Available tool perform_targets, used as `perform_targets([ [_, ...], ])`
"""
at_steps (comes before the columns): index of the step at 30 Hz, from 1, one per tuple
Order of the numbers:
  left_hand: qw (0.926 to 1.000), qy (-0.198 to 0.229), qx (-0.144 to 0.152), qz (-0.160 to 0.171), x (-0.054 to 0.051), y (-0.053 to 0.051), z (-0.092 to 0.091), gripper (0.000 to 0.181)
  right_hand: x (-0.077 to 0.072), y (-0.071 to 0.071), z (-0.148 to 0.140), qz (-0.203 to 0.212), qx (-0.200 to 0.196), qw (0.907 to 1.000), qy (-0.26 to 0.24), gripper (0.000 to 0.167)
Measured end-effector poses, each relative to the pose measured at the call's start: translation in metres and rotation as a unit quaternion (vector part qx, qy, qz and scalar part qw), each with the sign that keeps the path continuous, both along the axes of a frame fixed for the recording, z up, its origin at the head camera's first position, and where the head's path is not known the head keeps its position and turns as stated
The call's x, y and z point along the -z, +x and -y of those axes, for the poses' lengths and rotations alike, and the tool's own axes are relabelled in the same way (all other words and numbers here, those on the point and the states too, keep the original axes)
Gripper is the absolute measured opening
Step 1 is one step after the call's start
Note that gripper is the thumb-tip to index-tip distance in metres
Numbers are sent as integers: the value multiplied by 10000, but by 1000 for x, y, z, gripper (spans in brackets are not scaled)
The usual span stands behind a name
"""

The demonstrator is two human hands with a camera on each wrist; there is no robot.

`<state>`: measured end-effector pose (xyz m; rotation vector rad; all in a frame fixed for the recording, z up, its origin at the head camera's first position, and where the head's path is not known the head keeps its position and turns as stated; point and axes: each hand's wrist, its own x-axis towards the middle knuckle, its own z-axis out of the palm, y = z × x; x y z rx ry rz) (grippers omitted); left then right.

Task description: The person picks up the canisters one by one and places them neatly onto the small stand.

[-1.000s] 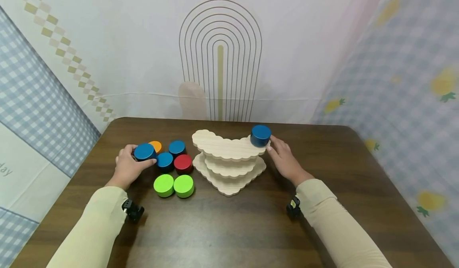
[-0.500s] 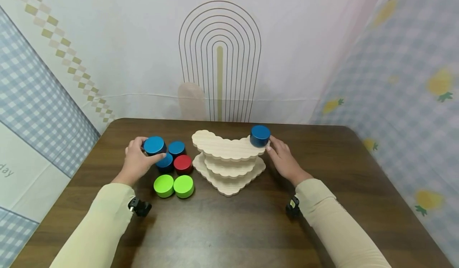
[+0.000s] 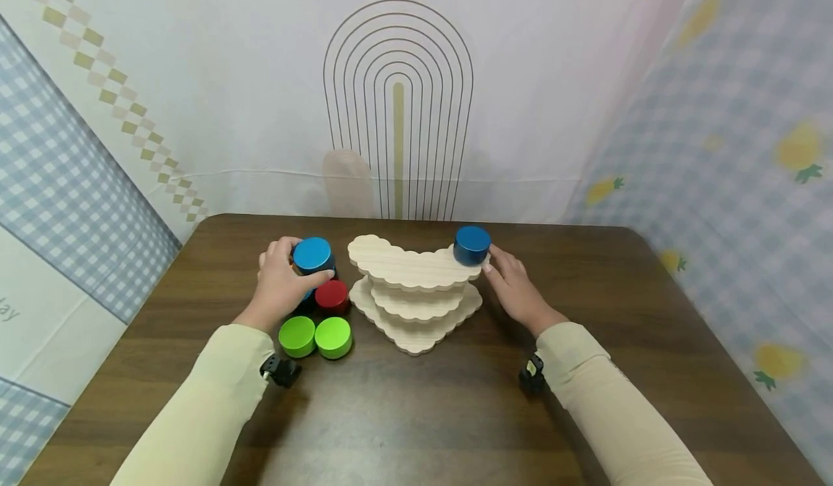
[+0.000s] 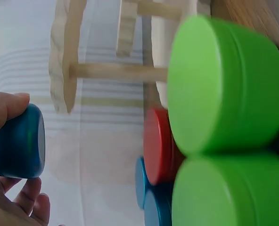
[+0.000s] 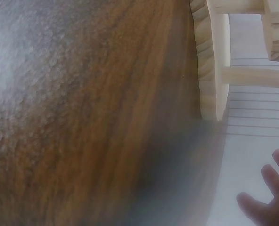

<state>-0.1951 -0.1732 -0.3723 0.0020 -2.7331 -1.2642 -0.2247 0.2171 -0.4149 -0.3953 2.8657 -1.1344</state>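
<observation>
My left hand (image 3: 282,287) holds a blue round tin (image 3: 313,254) between thumb and fingers, raised above a group of tins. In the left wrist view the held tin (image 4: 19,141) is off the table, with the thumb on one side and fingertips on the other. My right hand (image 3: 517,291) is at the right end of a tiered wooden stand (image 3: 406,265) with scalloped shelves. Its fingers are extended beside another blue tin (image 3: 471,246) on the top shelf; whether they touch it is unclear. In the right wrist view only some fingers (image 5: 271,181) show.
Below the left hand stand a red tin (image 3: 332,297), a partly hidden blue tin (image 3: 304,302) and two light-green tins (image 3: 297,337). The stand's posts and lower shelf (image 3: 416,338) rest on the dark wooden table (image 3: 416,414). A patterned cloth (image 3: 260,110) hangs behind.
My left hand has carried the blue tin to the right and farther back, over the other tins, covering most of the orange one. My right hand has stayed by the stand.
</observation>
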Motion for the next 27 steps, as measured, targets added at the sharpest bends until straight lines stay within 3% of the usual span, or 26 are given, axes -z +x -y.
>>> perform_targets([
  [8, 9997, 133, 66, -173, -5, -2, -31, 68, -1, 0, 0, 82, 65, 9999, -37, 68],
  [17, 9988, -13, 441, -222, -13, 2, -65, 67, 1, -1, 2, 30, 22, 10000, -11, 68],
  [27, 9972, -202, 634, -344, -15, 0, -100, 66, 0, 0, 2, -3, 16, 9999, -99, 66],
])
